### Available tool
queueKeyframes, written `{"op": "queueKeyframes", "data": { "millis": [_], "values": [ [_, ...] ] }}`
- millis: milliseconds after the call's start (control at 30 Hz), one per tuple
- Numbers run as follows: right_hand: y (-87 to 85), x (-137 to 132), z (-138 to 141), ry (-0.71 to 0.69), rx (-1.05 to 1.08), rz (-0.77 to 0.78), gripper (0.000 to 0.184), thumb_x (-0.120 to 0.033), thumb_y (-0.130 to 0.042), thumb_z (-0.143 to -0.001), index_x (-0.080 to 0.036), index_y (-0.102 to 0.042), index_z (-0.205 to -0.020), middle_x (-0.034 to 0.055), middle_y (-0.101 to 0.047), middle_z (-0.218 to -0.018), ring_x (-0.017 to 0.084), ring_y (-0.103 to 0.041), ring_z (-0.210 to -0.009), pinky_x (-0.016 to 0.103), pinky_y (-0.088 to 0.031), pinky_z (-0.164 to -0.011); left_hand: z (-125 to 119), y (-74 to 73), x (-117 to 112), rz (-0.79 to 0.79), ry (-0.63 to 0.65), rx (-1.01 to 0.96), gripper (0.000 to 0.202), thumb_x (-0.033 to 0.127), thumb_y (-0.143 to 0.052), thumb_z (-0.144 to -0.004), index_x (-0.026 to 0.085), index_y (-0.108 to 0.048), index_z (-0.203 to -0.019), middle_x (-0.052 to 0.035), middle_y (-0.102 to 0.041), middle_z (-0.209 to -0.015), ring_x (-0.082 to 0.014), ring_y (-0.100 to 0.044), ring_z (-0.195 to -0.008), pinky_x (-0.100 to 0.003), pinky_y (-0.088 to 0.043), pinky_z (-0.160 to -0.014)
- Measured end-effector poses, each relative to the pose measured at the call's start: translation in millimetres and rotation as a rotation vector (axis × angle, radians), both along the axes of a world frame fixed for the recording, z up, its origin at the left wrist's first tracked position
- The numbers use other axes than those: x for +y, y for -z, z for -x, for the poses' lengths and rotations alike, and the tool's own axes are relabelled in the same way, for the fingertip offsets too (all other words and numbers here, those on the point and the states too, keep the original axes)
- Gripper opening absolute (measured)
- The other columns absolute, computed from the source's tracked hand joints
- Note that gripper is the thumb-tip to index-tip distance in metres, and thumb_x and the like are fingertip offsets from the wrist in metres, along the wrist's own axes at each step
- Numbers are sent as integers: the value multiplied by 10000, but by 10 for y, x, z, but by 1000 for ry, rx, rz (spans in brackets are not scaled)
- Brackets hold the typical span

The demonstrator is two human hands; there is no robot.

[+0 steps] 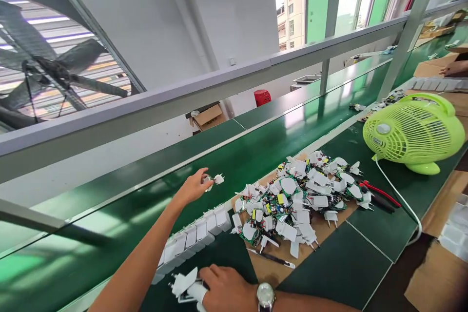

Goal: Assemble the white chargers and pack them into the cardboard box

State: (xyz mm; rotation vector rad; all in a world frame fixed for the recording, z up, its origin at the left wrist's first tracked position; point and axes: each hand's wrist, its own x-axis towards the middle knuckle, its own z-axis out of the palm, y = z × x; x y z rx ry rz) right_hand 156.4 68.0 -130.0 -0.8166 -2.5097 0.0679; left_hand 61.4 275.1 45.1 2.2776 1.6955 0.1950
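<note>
My left hand (pixel 193 187) is stretched out over the green conveyor belt. Its fingers pinch a small plug circuit assembly (pixel 218 179) with a white end, partly hidden by the fingers. Low in the view, my right hand (pixel 227 286), with a watch at the wrist, is curled round white plug adapter parts (pixel 185 284); metal pins stick out at the left. Between my arms a row of white adapter casings (pixel 197 235) stands along the belt's edge. To the right, a heap of circuit boards with white plug pieces (pixel 292 195) lies on brown cardboard (pixel 268 265).
A white-handled tool (pixel 274 258) lies before the heap, and red-and-black pliers (pixel 382 195) to its right. A lime-green fan (pixel 413 129) with a white cord stands at the right. A metal rail (pixel 219 87) crosses above the belt. Another person's hand (pixel 453 69) shows at far right.
</note>
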Motion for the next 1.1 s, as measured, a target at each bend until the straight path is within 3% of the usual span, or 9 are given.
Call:
{"op": "queueKeyframes", "data": {
  "millis": [100, 200, 333, 433, 633, 733, 867, 967, 1100],
  "values": [
    [-138, -62, -86, -3, -23, 28, 290, -442, -765, -781, -183, -664, -861, 97, -642, -1089, 221, -622, -840, 300, -559, -565, -462, -70, -249, 9, 211, -147, 722, 543, -512, -934, 200, -374, -1555, -143, -666, -1408, -277, -698, -1194, -395, -558, -990],
    [-298, -121, -200, 8, 1, 46, 346, -421, -712, -821, -189, -669, -1074, 102, -637, -1160, 229, -625, -867, 315, -582, -626, -906, -36, -557, 11, 425, -225, 734, 499, -620, -905, 213, -415, -1549, -147, -731, -1302, -301, -739, -1076, -413, -587, -901],
    [-464, -154, -305, -3, 50, 77, 316, -352, -583, -926, -229, -625, -1215, 94, -639, -1195, 234, -633, -874, 331, -592, -671, -1138, 1, -803, 0, 456, -194, 646, 432, -710, -868, 195, -563, -1451, -157, -681, -1391, -332, -689, -1207, -408, -559, -972],
    [-513, -153, -320, -4, 35, 77, 279, -357, -579, -953, -209, -638, -1181, 116, -636, -1231, 244, -643, -913, 327, -589, -698, -952, -81, -952, -14, 400, -253, 566, 495, -644, -926, 204, -604, -1409, -132, -611, -1485, -304, -658, -1257, -381, -557, -998],
    [-475, -153, -312, -12, 134, 157, 280, -222, -598, -947, -230, -630, -1225, 93, -634, -1227, 217, -624, -958, 299, -565, -799, -84, -162, -1562, -74, 129, -552, 464, 554, -636, -933, 246, -688, -1277, -95, -726, -1295, -240, -747, -953, -388, -621, -870],
    [-480, -144, -347, -38, 218, 219, 355, -154, -594, -915, -244, -633, -1257, 93, -624, -1246, 224, -628, -1014, 311, -568, -844, 370, 109, -1895, -158, 6, -599, 434, 538, -657, -924, 256, -695, -1252, -85, -719, -1297, -238, -736, -986, -408, -611, -928],
    [-535, -103, -369, -64, 524, 410, 375, -131, -547, -920, -247, -662, -1257, 97, -614, -1257, 219, -637, -1079, 351, -556, -938, 776, 700, -2249, -431, -135, -641, 512, 571, -692, -896, 242, -651, -1286, -111, -684, -1286, -246, -716, -999, -422, -610, -924],
    [-564, -57, -326, -62, 891, 767, 303, -258, -606, -928, -238, -691, -1218, 91, -651, -1188, 214, -661, -1019, 362, -579, -882, 811, 1033, -2452, -567, -94, -642, 670, 589, -767, -835, 238, -576, -1372, -137, -648, -1297, -282, -694, -1064, -434, -618, -904],
    [-562, -39, -258, -63, 1119, 1363, 379, -476, -751, -842, -218, -730, -1117, 59, -734, -978, 233, -692, -894, 384, -596, -769, 627, 1135, -2588, -684, -11, -545, 629, 395, -789, -873, 250, -525, -1424, -144, -639, -1300, -307, -656, -1171, -470, -597, -967]
  ]
}}
